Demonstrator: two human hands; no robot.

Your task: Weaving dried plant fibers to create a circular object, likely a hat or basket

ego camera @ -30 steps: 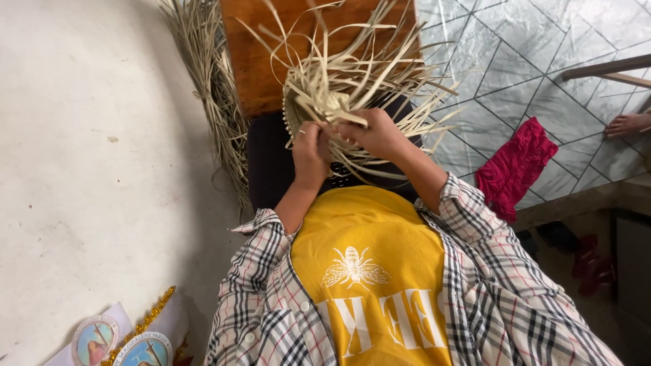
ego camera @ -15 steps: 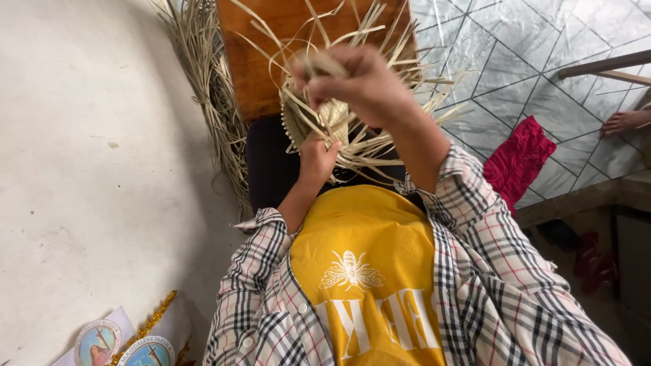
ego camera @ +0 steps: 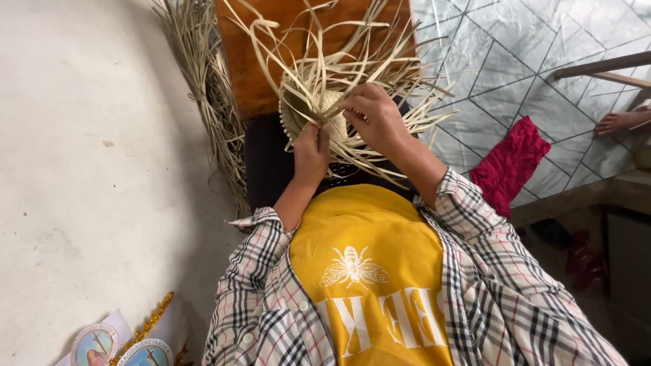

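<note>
Fingers of both hands pinch pale straw strands [ego camera: 380,61] at the small woven disc [ego camera: 319,108] held over the lap. Left hand [ego camera: 312,152] grips its edge; right hand [ego camera: 376,118] works strands. Most straw remains loose, unwoven.

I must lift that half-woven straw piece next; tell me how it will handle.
The straw piece probably weighs little: thin dry strips. Its loose ends splay and curl, so they likely flop and snag. The woven middle, held by the left hand and right hand, seems firmer.

Both hands, left [ego camera: 310,150] and right [ego camera: 377,116], on a half-woven straw basket [ego camera: 319,102] with loose strips over the lap.
</note>
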